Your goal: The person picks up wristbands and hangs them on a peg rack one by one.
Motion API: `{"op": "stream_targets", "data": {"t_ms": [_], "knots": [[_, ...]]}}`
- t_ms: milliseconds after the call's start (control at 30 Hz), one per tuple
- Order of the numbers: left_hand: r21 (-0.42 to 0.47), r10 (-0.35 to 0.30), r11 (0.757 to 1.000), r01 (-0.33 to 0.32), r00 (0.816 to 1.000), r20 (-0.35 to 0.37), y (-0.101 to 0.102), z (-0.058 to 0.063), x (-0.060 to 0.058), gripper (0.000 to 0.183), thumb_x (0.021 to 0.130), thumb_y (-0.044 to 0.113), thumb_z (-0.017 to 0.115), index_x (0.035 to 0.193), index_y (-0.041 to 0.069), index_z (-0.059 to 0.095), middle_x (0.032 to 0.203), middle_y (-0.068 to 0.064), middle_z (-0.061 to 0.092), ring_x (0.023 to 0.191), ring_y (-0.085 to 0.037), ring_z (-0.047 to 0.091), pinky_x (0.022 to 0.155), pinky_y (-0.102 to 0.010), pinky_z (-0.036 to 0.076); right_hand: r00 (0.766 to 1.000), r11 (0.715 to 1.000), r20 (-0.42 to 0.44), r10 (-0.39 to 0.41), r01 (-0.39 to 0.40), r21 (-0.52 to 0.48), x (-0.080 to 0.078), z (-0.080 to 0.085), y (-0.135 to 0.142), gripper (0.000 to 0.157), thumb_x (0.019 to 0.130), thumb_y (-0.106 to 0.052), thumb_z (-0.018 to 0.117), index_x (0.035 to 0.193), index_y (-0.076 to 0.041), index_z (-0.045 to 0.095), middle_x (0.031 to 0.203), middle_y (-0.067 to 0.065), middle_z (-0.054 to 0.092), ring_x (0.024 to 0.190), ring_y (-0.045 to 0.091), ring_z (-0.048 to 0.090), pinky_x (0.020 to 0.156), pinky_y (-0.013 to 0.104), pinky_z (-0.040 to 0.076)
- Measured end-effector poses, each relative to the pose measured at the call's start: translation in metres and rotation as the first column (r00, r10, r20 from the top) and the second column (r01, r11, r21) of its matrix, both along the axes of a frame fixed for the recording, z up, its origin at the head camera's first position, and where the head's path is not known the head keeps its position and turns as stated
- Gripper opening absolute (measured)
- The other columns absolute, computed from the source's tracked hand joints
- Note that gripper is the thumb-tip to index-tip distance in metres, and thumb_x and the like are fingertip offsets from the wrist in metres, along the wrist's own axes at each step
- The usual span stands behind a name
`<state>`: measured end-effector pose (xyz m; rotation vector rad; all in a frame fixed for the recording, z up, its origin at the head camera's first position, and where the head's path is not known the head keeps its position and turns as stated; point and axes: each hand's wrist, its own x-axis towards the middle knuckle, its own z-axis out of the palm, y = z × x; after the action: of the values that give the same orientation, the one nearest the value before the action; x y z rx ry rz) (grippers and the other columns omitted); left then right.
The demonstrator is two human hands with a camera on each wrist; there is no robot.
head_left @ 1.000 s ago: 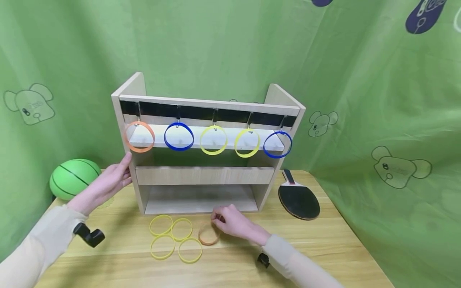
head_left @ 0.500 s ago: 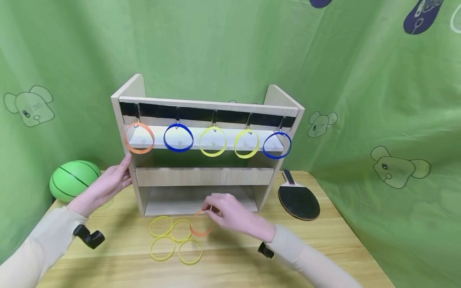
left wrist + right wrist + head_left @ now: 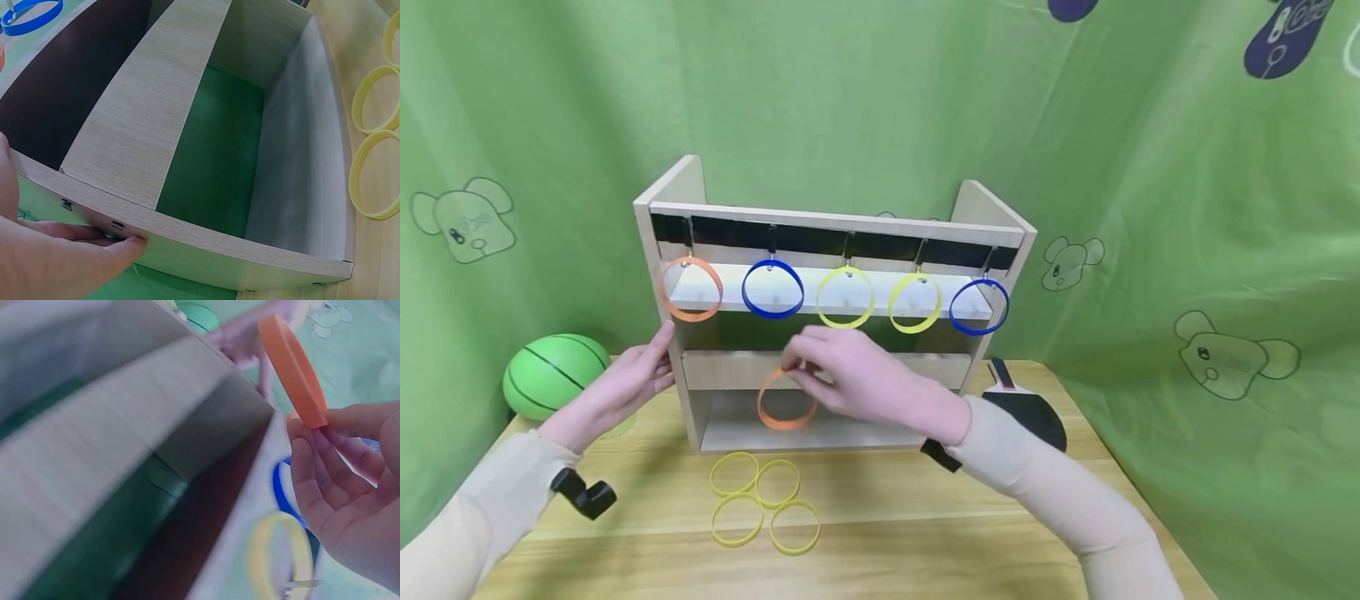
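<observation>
My head view alone shows the table-tennis bat [image 3: 1028, 415] — my right hand [image 3: 853, 375] pinches an orange ring [image 3: 786, 425], hanging below my fingertips [image 3: 793, 359].

orange ring [image 3: 294, 378], blue ring [image 3: 772, 313], yellow ring [image 3: 795, 551], black-lined green ball [image 3: 553, 375], mouse-patterned green curtain [image 3: 850, 100]

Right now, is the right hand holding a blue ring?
No, the right hand pinches an orange ring at its edge.
</observation>
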<state>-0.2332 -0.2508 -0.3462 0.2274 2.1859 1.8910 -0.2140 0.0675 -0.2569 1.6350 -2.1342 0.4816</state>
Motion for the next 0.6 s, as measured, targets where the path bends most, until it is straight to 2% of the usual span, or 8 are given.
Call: {"op": "stream_targets", "data": {"t_ms": [133,267,433,600], "knots": [[0.012,0.003,1.0,-0.003,1.0,0.004,-0.001,0.0,0.0,0.096,0.101,0.064,0.02,0.15,-0.012,-0.014,0.159,-0.034,-0.013,0.151,-0.049,-0.004,0.126,-0.058,0.005,0.999,0.999,-0.018,0.029,-0.029,-0.013,-0.001,0.03,-0.015,0.003,0.094,-0.007,0.065,0.092,-0.006,0.067,0.086,0.001,0.068,0.076,0.007,0.06,0.068,0.011,0.053],[0.006,0.004,1.0,-0.004,1.0,0.005,-0.001,0.001,0.0,0.097,0.101,0.064,0.02,0.149,-0.013,-0.014,0.159,-0.035,-0.012,0.151,-0.049,-0.003,0.126,-0.057,0.005,0.998,0.997,-0.006,0.057,-0.057,-0.06,-0.005,0.054,-0.031,0.003,0.094,-0.006,0.064,0.092,-0.005,0.066,0.087,0.003,0.069,0.079,0.009,0.063,0.072,0.008,0.052],[0.004,0.01,1.0,-0.01,1.0,0.018,-0.001,0.0,0.0,0.099,0.1,0.064,0.02,0.147,-0.014,-0.017,0.157,-0.036,-0.015,0.15,-0.05,-0.005,0.126,-0.057,0.004,0.999,0.995,0.01,0.046,-0.045,-0.091,-0.011,0.072,-0.051,0.005,0.096,-0.006,0.062,0.093,-0.005,0.066,0.09,0.003,0.071,0.083,0.009,0.066,0.076,0.008,0.053],[0.023,0.002,1.0,-0.002,1.0,0.007,-0.001,0.001,0.0,0.098,0.101,0.063,0.021,0.148,-0.015,-0.015,0.158,-0.036,-0.013,0.151,-0.049,-0.004,0.126,-0.056,0.004,1.0,0.994,0.017,0.017,-0.016,-0.105,-0.018,0.083,-0.071,0.007,0.096,-0.007,0.062,0.094,-0.005,0.068,0.092,0.003,0.072,0.083,0.008,0.065,0.076,0.008,0.053]]}}
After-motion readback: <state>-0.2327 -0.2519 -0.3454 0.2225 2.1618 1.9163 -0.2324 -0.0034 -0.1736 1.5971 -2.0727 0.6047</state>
